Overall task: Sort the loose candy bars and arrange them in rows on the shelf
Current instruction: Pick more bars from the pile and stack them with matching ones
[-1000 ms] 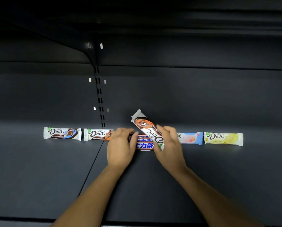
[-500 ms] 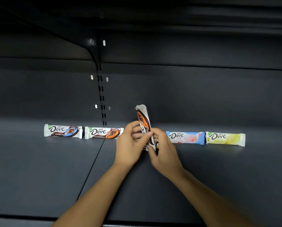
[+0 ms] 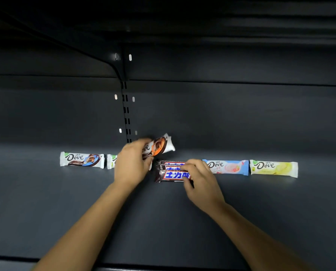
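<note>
My left hand [image 3: 133, 163] grips an orange-and-brown Dove bar [image 3: 159, 146], lifted and tilted above the shelf. It hides most of another Dove bar [image 3: 111, 162] lying behind it. My right hand [image 3: 199, 178] has its fingers curled on the right end of the brown Snickers bars [image 3: 171, 172], two or more lying side by side on the dark shelf [image 3: 163, 222]. A blue-and-brown Dove bar [image 3: 82, 160] lies at the row's left. A light blue Dove bar [image 3: 227, 167] and a yellow Dove bar [image 3: 273, 168] lie to the right.
A slotted upright [image 3: 126, 110] runs down the back wall just behind the left hand. Another dark shelf [image 3: 163, 61] hangs overhead. The shelf's front edge [image 3: 163, 266] runs along the bottom of the view.
The orange Dove bar passed from both hands into my left hand alone and moved up and left. My right hand dropped onto the Snickers bars, which are uncovered now.
</note>
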`<state>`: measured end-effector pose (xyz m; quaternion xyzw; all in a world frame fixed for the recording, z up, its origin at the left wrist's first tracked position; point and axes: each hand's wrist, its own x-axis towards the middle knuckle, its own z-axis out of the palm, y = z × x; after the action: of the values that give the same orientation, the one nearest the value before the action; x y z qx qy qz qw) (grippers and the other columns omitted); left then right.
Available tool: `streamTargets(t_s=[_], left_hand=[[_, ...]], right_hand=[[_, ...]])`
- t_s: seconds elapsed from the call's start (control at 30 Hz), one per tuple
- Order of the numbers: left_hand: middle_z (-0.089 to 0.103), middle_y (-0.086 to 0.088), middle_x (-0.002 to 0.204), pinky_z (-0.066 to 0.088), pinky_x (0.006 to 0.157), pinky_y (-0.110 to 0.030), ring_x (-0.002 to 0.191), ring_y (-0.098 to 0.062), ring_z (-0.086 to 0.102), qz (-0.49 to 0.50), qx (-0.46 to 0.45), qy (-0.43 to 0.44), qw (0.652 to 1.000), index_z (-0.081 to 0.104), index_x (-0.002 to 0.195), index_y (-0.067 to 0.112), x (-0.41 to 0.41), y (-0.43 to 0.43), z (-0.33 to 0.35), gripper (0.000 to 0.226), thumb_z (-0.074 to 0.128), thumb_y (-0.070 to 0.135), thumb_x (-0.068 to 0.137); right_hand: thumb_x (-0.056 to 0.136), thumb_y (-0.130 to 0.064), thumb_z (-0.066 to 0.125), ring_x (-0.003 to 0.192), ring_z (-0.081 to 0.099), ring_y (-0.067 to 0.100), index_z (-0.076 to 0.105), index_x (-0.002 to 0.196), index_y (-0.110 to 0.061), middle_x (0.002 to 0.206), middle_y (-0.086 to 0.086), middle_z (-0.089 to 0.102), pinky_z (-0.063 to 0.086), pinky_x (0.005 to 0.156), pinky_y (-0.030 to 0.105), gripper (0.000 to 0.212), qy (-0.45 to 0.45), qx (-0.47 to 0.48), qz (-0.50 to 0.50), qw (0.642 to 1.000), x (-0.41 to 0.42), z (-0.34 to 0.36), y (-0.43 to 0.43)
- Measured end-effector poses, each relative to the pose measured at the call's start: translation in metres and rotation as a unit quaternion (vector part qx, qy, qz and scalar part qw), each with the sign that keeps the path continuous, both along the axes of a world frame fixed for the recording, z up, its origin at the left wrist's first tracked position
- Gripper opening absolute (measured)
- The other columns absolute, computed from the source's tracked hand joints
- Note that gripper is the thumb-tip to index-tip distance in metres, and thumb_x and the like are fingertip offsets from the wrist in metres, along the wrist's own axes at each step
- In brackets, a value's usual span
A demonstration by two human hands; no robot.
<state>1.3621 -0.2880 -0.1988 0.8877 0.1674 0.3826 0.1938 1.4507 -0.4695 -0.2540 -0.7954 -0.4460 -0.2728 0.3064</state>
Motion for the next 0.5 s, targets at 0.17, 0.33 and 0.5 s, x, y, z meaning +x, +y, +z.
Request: streamTargets(t_s=[0.17,0.33,0.5], left_hand=[[0.065,-0.002,0.106,0.047,0.072,-0.036,0.098,-0.028,0.053,0.050,0.113,0.113,0.986,0.060,0.114,0.019,-0.005,0.034,-0.020,0.036,0.063,0.009,0.080],[0.063,-0.004,0.098,0.046,0.073,-0.036,0.094,-0.027,0.052,0.088,0.173,0.177,0.965,0.060,0.109,0.017,-0.005,0.050,-0.037,0.041,0.053,-0.004,0.075],[0.060,-0.002,0.114,0.042,0.087,-0.033,0.108,-0.026,0.048,0.086,0.113,0.178,0.974,0.055,0.122,0.020,-0.003,0.056,-0.048,0.050,0.050,-0.002,0.078]], right_hand=[[0.076,-0.013,0.058,0.092,0.055,0.019,0.065,0.099,-0.013,0.104,-0.001,0.060,0.046,0.083,0.029,0.025,-0.025,-0.022,-0.037,0.999,0.003,-0.005,0.004],[0.071,-0.008,0.067,0.090,0.056,0.022,0.066,0.099,-0.013,0.102,-0.001,0.063,0.047,0.083,0.032,0.028,-0.040,-0.042,-0.046,0.997,0.004,-0.007,0.004],[0.066,-0.009,0.077,0.092,0.060,0.022,0.067,0.100,-0.013,0.101,-0.001,0.066,0.049,0.081,0.034,0.036,-0.046,-0.060,-0.059,0.995,0.006,-0.008,0.006]])
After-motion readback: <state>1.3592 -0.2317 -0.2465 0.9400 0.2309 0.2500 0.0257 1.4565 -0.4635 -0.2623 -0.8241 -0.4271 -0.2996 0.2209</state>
